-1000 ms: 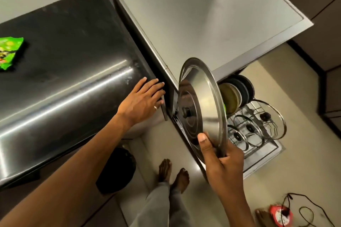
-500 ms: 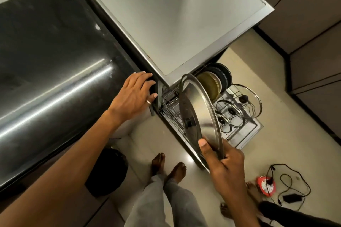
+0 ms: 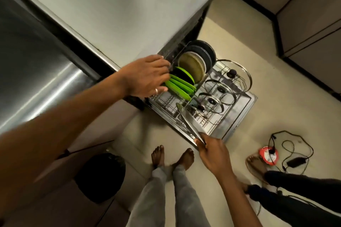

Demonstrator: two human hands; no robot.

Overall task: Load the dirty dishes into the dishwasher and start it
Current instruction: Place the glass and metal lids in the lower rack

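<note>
The dishwasher's lower rack [image 3: 239,116] is pulled out over the floor below the steel counter [image 3: 110,5]. Upright in it stand green plates [image 3: 181,86], a beige plate [image 3: 191,66] and dark plates [image 3: 204,49], with glass lids [image 3: 217,88] to their right. My left hand [image 3: 145,75] reaches into the rack's back left, fingers and thumb curled round the left edges of the green plates. My right hand [image 3: 212,153] pinches the rim of a large steel lid [image 3: 186,121], held edge-on and tilted over the rack's front edge.
A black bin [image 3: 103,175] sits under the counter at the left. My bare feet [image 3: 171,156] stand just in front of the rack. A red cable reel [image 3: 268,155] with loose cords and another person's feet [image 3: 256,166] are on the floor at the right.
My left hand left the counter's edge and went down onto the green plates. My right hand lowered the steel lid to the rack's front and turned it edge-on. The view tipped downward.
</note>
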